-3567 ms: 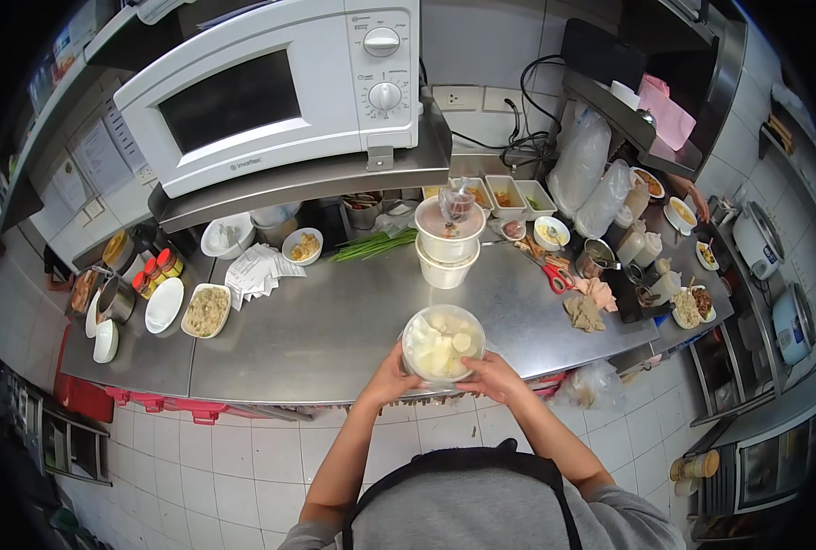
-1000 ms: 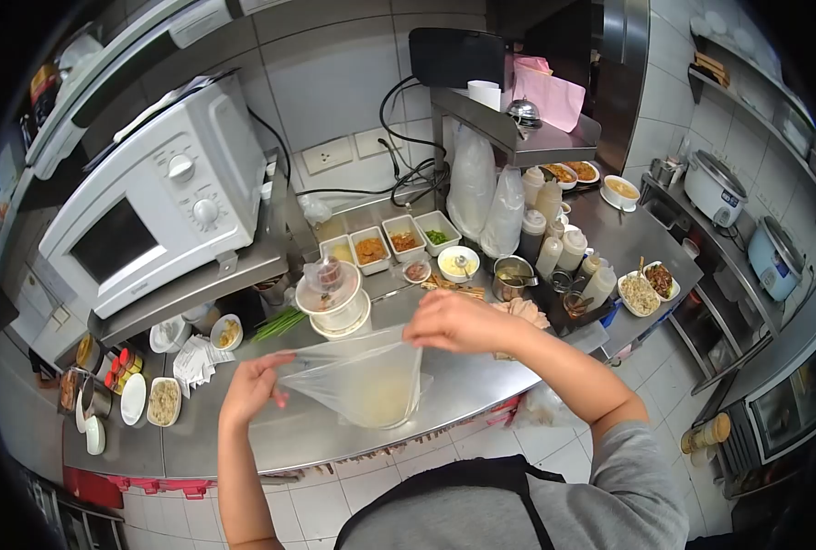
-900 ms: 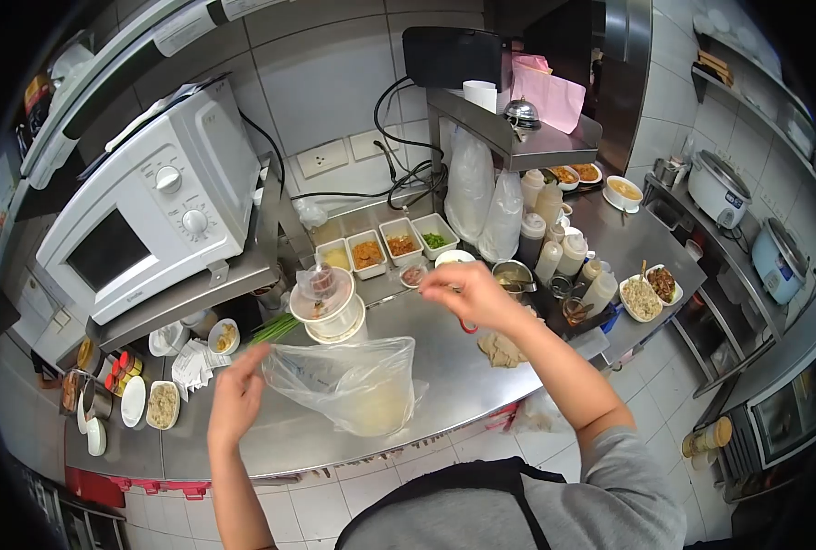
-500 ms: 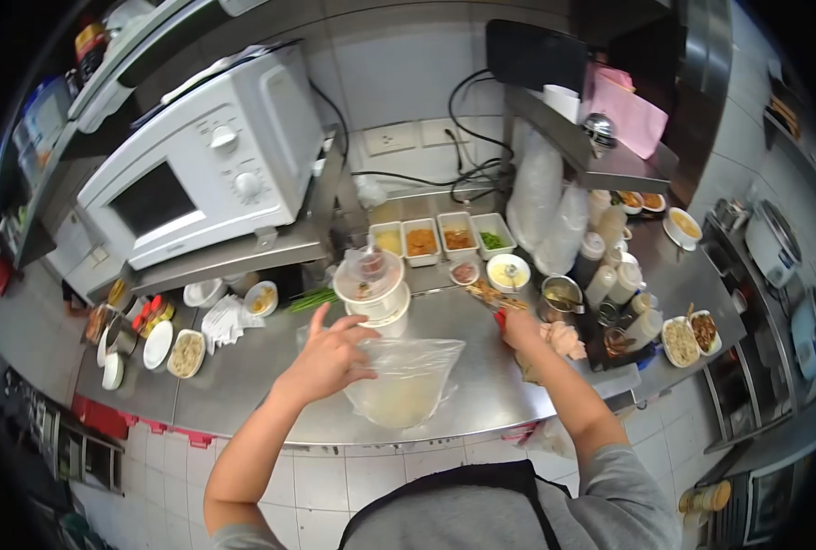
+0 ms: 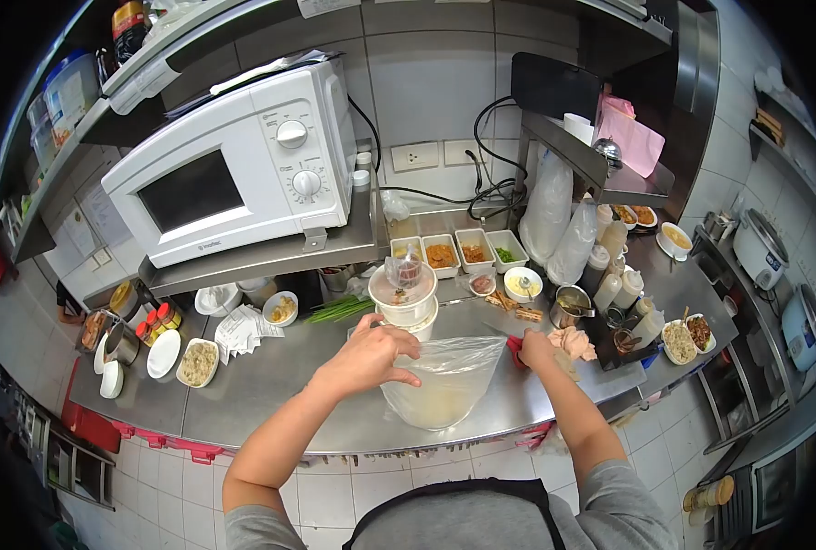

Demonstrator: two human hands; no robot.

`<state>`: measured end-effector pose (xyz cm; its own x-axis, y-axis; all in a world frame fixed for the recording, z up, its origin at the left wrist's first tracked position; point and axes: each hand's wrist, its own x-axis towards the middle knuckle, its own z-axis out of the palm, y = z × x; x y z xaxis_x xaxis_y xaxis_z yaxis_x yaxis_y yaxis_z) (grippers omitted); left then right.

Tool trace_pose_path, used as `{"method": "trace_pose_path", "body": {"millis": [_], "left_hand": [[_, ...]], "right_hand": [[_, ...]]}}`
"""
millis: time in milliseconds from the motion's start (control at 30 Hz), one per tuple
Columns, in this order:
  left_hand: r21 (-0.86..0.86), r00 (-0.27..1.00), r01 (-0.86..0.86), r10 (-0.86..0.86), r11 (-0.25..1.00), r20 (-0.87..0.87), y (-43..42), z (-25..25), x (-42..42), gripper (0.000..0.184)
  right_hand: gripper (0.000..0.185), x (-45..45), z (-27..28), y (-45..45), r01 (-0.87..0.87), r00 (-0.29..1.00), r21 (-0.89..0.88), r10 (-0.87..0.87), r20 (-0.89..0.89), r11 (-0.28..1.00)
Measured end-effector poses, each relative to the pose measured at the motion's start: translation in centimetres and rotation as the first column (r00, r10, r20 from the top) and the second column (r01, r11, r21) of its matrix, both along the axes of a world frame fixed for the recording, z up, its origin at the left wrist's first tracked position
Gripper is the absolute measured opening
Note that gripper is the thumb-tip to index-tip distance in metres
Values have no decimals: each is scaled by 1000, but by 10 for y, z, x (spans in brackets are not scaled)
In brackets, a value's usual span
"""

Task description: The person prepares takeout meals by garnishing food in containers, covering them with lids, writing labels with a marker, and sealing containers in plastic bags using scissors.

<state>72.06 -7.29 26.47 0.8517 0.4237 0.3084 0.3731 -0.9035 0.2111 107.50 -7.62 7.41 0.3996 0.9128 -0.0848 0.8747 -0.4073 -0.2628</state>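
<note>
My left hand [image 5: 371, 356] is at the upper left edge of a clear plastic bag [image 5: 444, 376], its thumb and fingers apart. The bag rests on the steel counter with something pale inside. A red-handled tool [image 5: 515, 348] with a thin metal blade is in my right hand [image 5: 538, 350], just right of the bag's top; I cannot tell whether it is a knife or scissors. Behind my left hand, lidded white tubs [image 5: 406, 295] are stacked. Brown stick-like pieces [image 5: 516, 308] lie beyond the tool, and a crumpled pinkish item [image 5: 573, 343] is beside my right hand.
Small white trays of food [image 5: 440, 256] line the back of the steel counter [image 5: 279, 403]. Squeeze bottles [image 5: 628, 289] and a metal pot [image 5: 571, 305] stand to the right. A microwave [image 5: 234, 165] sits on a shelf at the left, above green stalks [image 5: 342, 310].
My right hand has come nearer, bringing the red-handled tool from the brown pieces to beside the bag's top. My left hand stays by the bag. The camera view has shifted.
</note>
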Motion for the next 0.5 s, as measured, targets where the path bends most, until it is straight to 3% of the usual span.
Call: {"method": "trace_pose_path", "body": {"millis": [67,200,267,367,400,467,500], "left_hand": [[-58,998,-24,21,998,-56,4,2,-5,26],[-100,993,-63,52,993,-108,6,1,-11,27],[-63,1000,-14,15,998,11,3,-1,-15,25],[-65,995,50,-45,997,85,3,-3,-18,22],[-76,994,70,-63,995,92,3,-3,-19,22],[-68,992,60,-52,996,111,7,-9,-20,20],[-66,992,54,-46,996,122,8,-12,-20,20]], "right_hand": [[30,-8,3,-2,-15,1000,-70,17,25,997],[30,-15,12,-3,-130,991,-17,129,-42,991],[32,-11,15,-5,-178,979,42,182,-95,983],[37,-14,45,-21,-17,930,-138,-35,-366,990],[41,-7,50,-26,-51,924,-188,-26,-382,981],[40,3,74,-41,-231,963,-64,219,-154,971],[37,-10,111,-55,-185,971,-23,179,-158,982]]}}
